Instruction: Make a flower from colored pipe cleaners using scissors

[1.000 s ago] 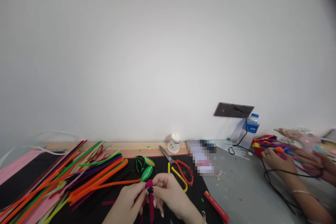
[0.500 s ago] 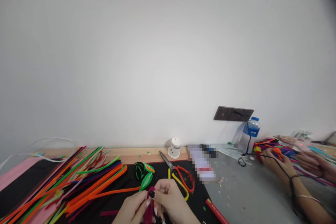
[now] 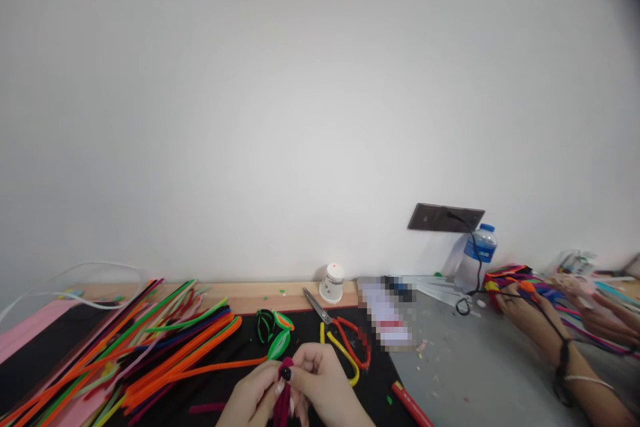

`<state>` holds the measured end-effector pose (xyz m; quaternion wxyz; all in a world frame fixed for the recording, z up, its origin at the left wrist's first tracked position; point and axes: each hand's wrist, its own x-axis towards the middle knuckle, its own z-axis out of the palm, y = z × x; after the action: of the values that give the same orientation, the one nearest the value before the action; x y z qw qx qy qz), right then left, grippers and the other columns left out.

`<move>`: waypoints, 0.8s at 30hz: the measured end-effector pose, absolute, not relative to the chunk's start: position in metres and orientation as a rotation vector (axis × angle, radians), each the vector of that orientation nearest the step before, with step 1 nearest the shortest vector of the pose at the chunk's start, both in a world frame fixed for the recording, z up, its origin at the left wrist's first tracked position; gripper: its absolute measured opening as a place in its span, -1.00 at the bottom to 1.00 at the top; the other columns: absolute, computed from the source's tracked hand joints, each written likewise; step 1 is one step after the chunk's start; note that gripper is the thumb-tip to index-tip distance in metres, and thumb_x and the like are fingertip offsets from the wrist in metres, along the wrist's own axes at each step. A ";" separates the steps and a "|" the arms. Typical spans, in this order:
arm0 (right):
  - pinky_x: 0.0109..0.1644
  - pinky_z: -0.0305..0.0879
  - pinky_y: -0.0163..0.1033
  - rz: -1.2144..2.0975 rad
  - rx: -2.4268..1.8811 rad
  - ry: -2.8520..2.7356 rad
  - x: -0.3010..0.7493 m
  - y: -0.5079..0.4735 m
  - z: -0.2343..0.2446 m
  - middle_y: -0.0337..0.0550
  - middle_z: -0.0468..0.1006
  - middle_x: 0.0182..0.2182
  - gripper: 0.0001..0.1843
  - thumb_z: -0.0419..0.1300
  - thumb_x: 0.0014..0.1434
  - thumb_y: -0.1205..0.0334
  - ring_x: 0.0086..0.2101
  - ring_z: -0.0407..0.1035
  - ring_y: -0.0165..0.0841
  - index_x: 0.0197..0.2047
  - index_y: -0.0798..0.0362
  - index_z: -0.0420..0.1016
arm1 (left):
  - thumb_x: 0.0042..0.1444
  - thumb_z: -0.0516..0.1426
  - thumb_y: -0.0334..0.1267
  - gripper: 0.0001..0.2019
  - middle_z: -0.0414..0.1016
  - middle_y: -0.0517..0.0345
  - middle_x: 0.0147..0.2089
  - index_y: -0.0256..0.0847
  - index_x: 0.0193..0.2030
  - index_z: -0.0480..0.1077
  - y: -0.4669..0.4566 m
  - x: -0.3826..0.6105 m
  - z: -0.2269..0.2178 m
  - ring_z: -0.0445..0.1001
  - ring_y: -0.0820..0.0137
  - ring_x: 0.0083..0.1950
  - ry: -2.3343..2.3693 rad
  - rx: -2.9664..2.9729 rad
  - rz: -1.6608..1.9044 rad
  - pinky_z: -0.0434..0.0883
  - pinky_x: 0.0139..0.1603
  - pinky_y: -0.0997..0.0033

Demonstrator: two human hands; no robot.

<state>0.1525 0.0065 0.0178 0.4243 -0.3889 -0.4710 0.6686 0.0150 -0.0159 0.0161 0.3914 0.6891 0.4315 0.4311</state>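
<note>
At the bottom middle, my left hand (image 3: 250,395) and my right hand (image 3: 323,380) meet around a dark magenta pipe cleaner piece (image 3: 283,407). Fingers of both hands pinch it near its top, and its lower end runs out of the picture. Just beyond my fingers lies a green leaf shape (image 3: 279,345) made of pipe cleaner, beside a black and green looped piece (image 3: 265,325). Another magenta pipe cleaner (image 3: 207,407) rests left of my left hand. Scissors (image 3: 320,310) with red handles and a bent yellow pipe cleaner (image 3: 345,352) lie past my right hand.
Many loose pipe cleaners (image 3: 185,360) spread over the left side. A white paper cup (image 3: 331,283) stands upside down by the wall. A red stick-like item (image 3: 411,403) lies right. Farther right are a water bottle (image 3: 477,257), a cable and another person's hands (image 3: 530,310).
My hands stay nearly in place, with small finger shifts on the magenta piece. At the right, the other person's hands have moved slightly.
</note>
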 end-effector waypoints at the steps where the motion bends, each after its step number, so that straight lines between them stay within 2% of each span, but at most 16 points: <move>1: -0.83 0.03 -0.48 1.670 -0.986 -1.182 0.152 0.006 0.019 -0.24 0.37 -0.81 -0.59 0.31 -0.23 0.02 -0.84 0.17 -0.51 -0.57 0.17 0.27 | 0.10 -0.04 -0.28 -0.77 0.45 0.19 -0.41 -0.18 -0.49 0.37 -0.015 0.015 0.014 0.43 0.39 -0.32 1.097 1.750 1.101 0.36 -0.19 0.55; 8: -0.84 0.06 -0.49 1.667 -0.997 -1.175 0.151 0.004 0.024 -0.25 0.39 -0.80 -0.59 0.30 -0.22 0.00 -0.85 0.16 -0.53 -0.56 0.16 0.26 | 0.09 0.00 -0.29 -0.79 0.47 0.02 -0.12 -0.17 -0.23 0.43 -0.006 0.009 0.004 0.40 0.28 -0.05 1.060 1.836 1.118 0.31 -0.01 0.42; 11: -0.84 0.07 -0.49 1.691 -0.975 -1.173 0.151 0.004 0.022 -0.25 0.39 -0.80 -0.57 0.30 -0.23 -0.02 -0.85 0.17 -0.53 -0.54 0.16 0.26 | 0.11 -0.02 -0.28 -0.79 0.51 0.09 -0.28 -0.18 -0.27 0.43 -0.008 0.010 0.007 0.45 0.32 -0.19 1.063 1.802 1.079 0.36 -0.11 0.45; 13: -0.84 0.08 -0.49 1.695 -0.961 -1.168 0.150 0.005 0.022 -0.27 0.37 -0.81 -0.56 0.30 -0.23 -0.03 -0.85 0.17 -0.53 -0.53 0.17 0.26 | 0.13 -0.04 -0.25 -0.78 0.49 0.16 -0.42 -0.20 -0.35 0.42 -0.011 0.011 0.009 0.45 0.36 -0.33 1.070 1.770 1.032 0.38 -0.20 0.49; 15: -0.82 0.09 -0.48 1.682 -0.968 -1.163 0.149 0.004 0.021 -0.29 0.36 -0.81 -0.56 0.29 -0.22 -0.03 -0.84 0.19 -0.52 -0.53 0.17 0.26 | 0.13 -0.03 -0.21 -0.76 0.46 0.19 -0.49 -0.21 -0.42 0.40 -0.013 0.012 0.011 0.43 0.39 -0.38 1.087 1.736 1.016 0.38 -0.24 0.51; 21: -0.80 0.15 -0.42 1.645 -1.007 -1.132 0.148 0.005 0.020 -0.27 0.36 -0.79 -0.54 0.30 -0.25 -0.05 -0.80 0.27 -0.43 -0.54 0.14 0.21 | 0.14 -0.08 -0.05 -0.67 0.42 0.19 -0.51 -0.22 -0.41 0.35 -0.008 0.011 0.000 0.42 0.37 -0.37 0.992 1.691 0.983 0.38 -0.19 0.45; 24: -0.80 0.14 -0.42 1.632 -1.005 -1.124 0.149 0.006 0.018 -0.28 0.35 -0.80 -0.53 0.30 -0.24 -0.06 -0.82 0.24 -0.45 -0.53 0.14 0.21 | 0.11 -0.07 0.03 -0.62 0.48 0.10 -0.40 -0.24 -0.30 0.39 -0.006 0.009 -0.011 0.44 0.31 -0.27 1.020 1.664 0.977 0.35 -0.09 0.40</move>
<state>0.1485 0.0065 0.0183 0.4438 -0.4053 -0.4532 0.6583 0.0091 -0.0058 -0.0114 0.4613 0.6763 0.4147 0.3972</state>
